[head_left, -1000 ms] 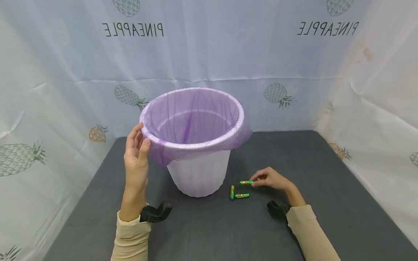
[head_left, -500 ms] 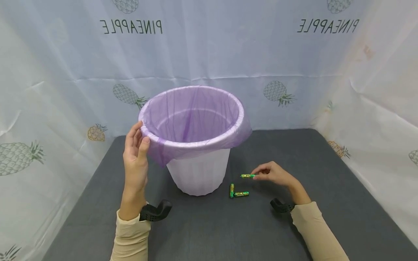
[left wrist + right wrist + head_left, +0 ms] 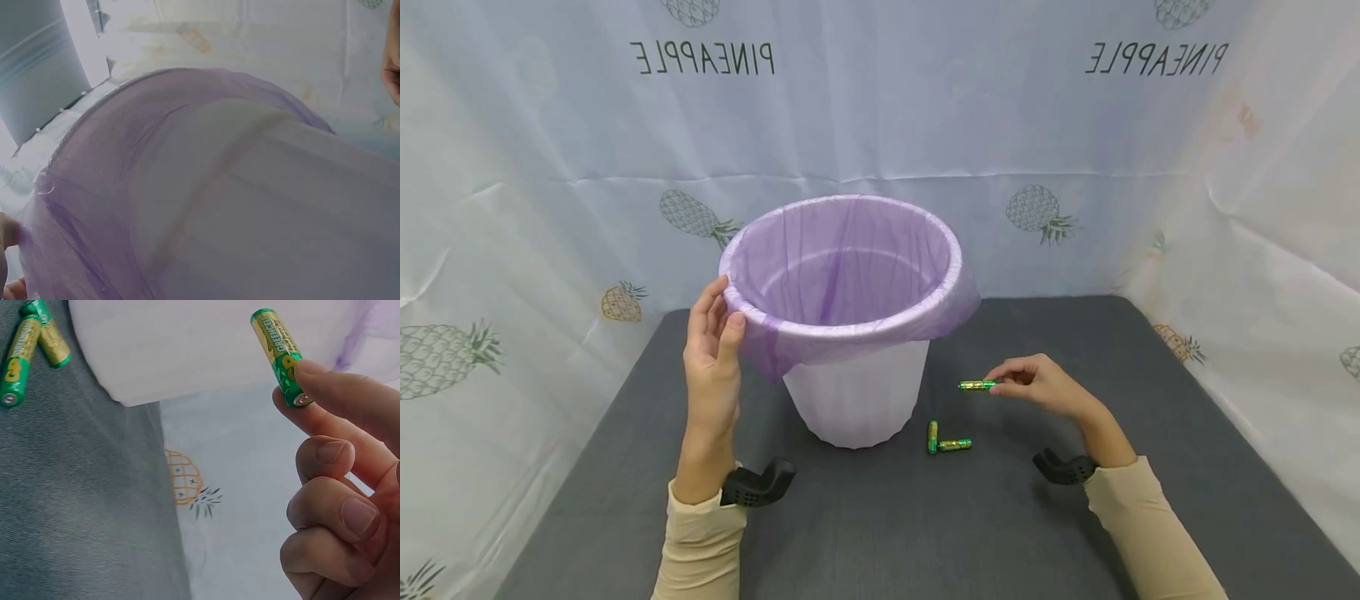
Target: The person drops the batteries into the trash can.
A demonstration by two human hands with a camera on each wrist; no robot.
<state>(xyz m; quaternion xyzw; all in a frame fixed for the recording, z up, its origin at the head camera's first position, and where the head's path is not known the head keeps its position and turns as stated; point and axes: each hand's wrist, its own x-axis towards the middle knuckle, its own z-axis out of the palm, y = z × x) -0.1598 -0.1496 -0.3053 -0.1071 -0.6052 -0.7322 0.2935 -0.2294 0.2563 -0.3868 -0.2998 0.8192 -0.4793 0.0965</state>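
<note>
A white trash bin (image 3: 856, 400) lined with a purple bag (image 3: 842, 283) stands upright on the dark table. At its left rim, my left hand (image 3: 711, 371) holds the bag-covered edge between thumb and fingers; only fingertips (image 3: 9, 231) show in the left wrist view. My right hand (image 3: 1037, 387) pinches a green and gold battery (image 3: 275, 353) by one end between thumb and index finger, raised to the right of the bin. Two more such batteries, one upright in view (image 3: 932, 437) and one crosswise (image 3: 955, 445), lie close together by the bin's base.
The dark table (image 3: 880, 533) reaches back to a white curtain (image 3: 880, 108) printed with pineapples, which also hangs on both sides. Black wrist camera mounts (image 3: 760, 485) sit on both forearms.
My right hand has lifted the pinched battery off the table, moving it up and slightly right, away from the other two. The left hand stays on the bin's rim.
</note>
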